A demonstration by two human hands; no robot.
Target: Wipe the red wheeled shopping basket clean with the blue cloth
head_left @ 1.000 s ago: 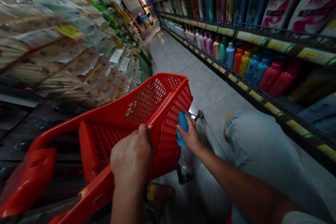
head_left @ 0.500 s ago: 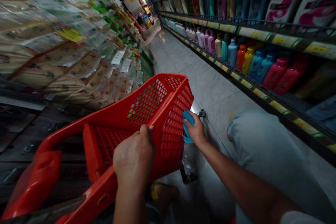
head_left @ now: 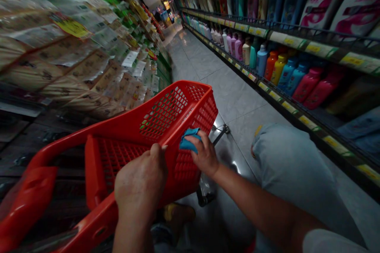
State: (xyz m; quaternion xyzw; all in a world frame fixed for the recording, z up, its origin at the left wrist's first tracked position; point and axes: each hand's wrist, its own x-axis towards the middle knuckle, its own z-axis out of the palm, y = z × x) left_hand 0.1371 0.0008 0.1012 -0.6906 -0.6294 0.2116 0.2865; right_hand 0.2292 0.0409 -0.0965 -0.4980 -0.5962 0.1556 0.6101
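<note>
Against the red plastic basket (head_left: 163,122), right hand (head_left: 204,154) half-closed on a blue cloth (head_left: 189,140)

I count two hands (head_left: 141,184) and one red plastic shopping trolley (head_left: 163,114), with one blue cloth (head_left: 190,140) and one knee (head_left: 285,158) in view. On the nearest stretch of one shelf (head_left: 285,106), I make out two pink-red bottles (head_left: 307,85), two blue bottles (head_left: 297,79), one orange bottle (head_left: 270,67) and one yellow bottle (head_left: 279,70).
</note>
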